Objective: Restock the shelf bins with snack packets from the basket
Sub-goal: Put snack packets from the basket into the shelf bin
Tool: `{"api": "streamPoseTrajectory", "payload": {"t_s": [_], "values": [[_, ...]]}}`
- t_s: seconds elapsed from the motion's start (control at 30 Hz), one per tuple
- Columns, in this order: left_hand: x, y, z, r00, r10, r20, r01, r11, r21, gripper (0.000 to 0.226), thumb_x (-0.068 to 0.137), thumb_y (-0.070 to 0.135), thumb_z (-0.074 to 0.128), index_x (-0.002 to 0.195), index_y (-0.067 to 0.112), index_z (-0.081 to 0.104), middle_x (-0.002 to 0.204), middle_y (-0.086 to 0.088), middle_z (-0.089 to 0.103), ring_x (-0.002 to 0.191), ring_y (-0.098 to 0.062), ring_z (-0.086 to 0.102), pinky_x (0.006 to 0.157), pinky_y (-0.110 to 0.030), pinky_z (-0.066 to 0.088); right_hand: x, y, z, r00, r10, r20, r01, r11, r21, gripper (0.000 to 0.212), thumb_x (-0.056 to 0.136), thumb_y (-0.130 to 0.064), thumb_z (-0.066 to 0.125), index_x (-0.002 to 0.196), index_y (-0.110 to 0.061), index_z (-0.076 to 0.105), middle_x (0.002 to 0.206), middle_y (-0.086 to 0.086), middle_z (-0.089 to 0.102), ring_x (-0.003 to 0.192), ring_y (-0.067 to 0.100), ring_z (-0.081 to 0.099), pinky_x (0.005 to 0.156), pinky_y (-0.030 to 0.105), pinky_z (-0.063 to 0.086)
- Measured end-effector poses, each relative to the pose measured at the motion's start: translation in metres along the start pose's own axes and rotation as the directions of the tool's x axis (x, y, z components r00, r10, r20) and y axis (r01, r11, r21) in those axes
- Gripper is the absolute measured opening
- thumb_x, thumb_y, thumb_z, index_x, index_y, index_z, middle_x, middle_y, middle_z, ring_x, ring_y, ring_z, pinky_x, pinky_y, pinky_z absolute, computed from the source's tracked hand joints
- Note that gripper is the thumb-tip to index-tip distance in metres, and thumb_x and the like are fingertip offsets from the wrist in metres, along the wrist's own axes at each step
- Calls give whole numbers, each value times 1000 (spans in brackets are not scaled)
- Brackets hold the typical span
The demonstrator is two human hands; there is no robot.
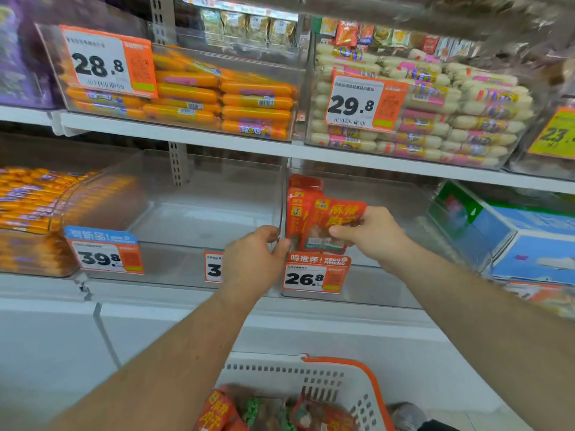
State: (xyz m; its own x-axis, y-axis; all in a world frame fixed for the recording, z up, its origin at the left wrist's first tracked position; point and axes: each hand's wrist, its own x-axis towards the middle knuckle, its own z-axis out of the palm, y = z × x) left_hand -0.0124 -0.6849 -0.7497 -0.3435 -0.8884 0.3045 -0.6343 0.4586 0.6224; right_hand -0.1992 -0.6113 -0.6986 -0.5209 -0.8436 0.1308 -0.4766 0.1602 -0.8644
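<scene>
Right hand: fingers curled round the right edge of a red snack packet, thumb on its upper corner, pinching it. The packet stands upright at the front left of the clear bin marked with the 26.8 price tag. Just behind and to the left of it, more red packets of the same kind stand in a row against the bin's left wall.

Left hand: fingers curled, the tips at the upright edge where this bin meets the neighbouring clear bin; they appear to grip that edge, though the contact itself is blurred. The neighbouring bin shows no stock inside. A price tag beginning with 3 is partly hidden behind the left hand.

Both forearms reach up from the lower edge of the view.

Below, between the arms, a white basket with an orange handle holds further red packets and some green-wrapped ones; detail there is blurred.

Further left on the same shelf: a 39.8 tag and a bin of orange sausages. Upper shelf: a bin of orange sausage packs tagged 28.8, and a bin of pale sausage packs tagged 29.8. At far right, a blue and green box.
</scene>
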Motion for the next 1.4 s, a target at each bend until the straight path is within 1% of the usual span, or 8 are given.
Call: {"api": "streamPoseTrajectory", "payload": {"t_s": [0.13,0.37,0.5,0.67,0.83,0.93,1.1,1.4], "values": [[-1,0,3,1000,-3,8,3,1000,-14,40,96,45,53,129,23,59,122,6,68,106,-24,65,94,-34,47,23,5,19,981,153,115,-140,983,-116,12,79,-9,80,77,-14,69,73,2,69,64,14,62,55,22,42],[-1,-1,4,999,25,-25,-24,999,24,41,96,45,53,130,23,59,122,6,68,102,-22,67,95,-35,46,37,6,39,960,230,162,-205,966,-155,14,84,-12,76,96,-10,70,79,1,70,67,12,67,56,23,47],[-1,0,4,999,38,-33,-37,999,33,42,97,45,52,132,22,58,123,6,68,104,-19,67,96,-34,44,40,10,41,964,235,128,-209,960,-186,12,85,-19,76,94,-14,69,78,-1,70,67,11,67,57,24,46],[-1,-1,4,998,49,-38,-47,998,50,41,97,44,51,132,22,58,122,5,68,105,-19,66,95,-33,43,47,15,38,964,256,77,-216,915,-340,33,73,-41,84,92,-18,70,84,-1,70,75,14,66,68,28,47],[-1,-1,5,998,50,-28,-48,996,69,40,98,46,49,130,24,58,120,4,69,103,-19,66,93,-32,41,45,16,36,943,331,38,-281,853,-440,55,67,-55,83,94,-10,64,83,2,66,69,15,62,52,27,39],[-1,0,5,998,49,-27,-47,996,70,39,98,46,49,129,24,58,118,4,69,101,-19,67,94,-33,42,45,16,39,937,345,58,-289,857,-426,52,71,-52,81,95,-10,63,83,2,66,70,16,63,56,28,43],[-2,2,3,999,43,-21,-42,997,70,39,98,46,48,128,24,58,118,4,69,100,-19,67,95,-33,41,46,12,47,951,297,89,-243,890,-386,33,73,-43,83,77,-19,61,76,-2,66,69,12,62,58,26,42],[-3,2,4,998,46,-45,-44,998,44,38,99,44,47,128,23,59,117,3,70,98,-20,67,97,-35,41,42,5,41,937,341,69,-289,873,-392,42,74,-49,81,82,-15,57,78,0,63,67,14,60,51,27,38]]}}
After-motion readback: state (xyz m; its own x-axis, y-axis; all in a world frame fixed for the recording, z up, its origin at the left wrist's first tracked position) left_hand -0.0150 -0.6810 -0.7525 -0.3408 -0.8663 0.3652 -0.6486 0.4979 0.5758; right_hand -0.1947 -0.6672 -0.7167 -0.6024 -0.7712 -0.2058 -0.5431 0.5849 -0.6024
